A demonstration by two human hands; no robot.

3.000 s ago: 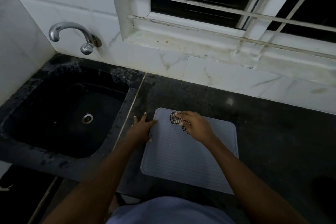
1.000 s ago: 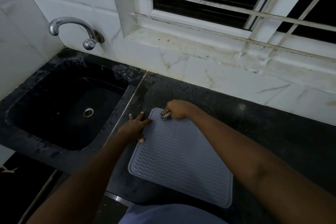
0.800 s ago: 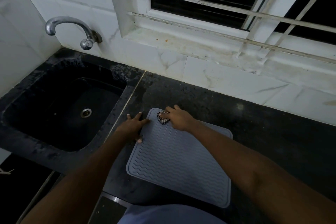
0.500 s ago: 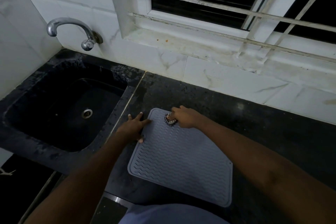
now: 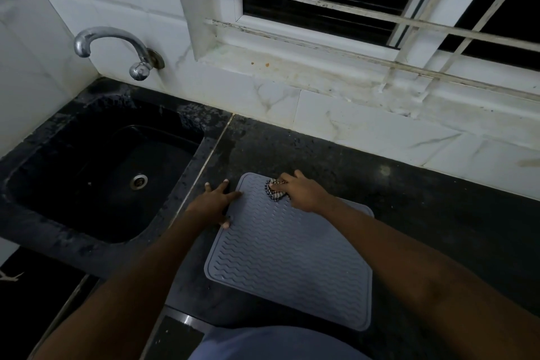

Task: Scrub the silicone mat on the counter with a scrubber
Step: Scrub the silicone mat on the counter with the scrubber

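Observation:
A grey silicone mat [image 5: 292, 257] with wavy ridges lies flat on the black counter [image 5: 423, 213]. My right hand [image 5: 304, 191] presses a dark-and-white checked scrubber [image 5: 273, 191] onto the mat's far left corner; most of the scrubber is hidden under my fingers. My left hand [image 5: 214, 203] lies flat with fingers spread, resting on the mat's left edge and the counter beside it.
A black sink [image 5: 96, 172] with a metal drain sits to the left, under a chrome tap [image 5: 117, 47] on the white tiled wall. A barred window [image 5: 380, 0] and its stained sill run along the back. The counter's front edge is just below the mat.
My right hand with the scrubber has shifted back and forth over the mat's far left corner, sliding slightly right since a second ago. My left hand has stayed on the mat's edge.

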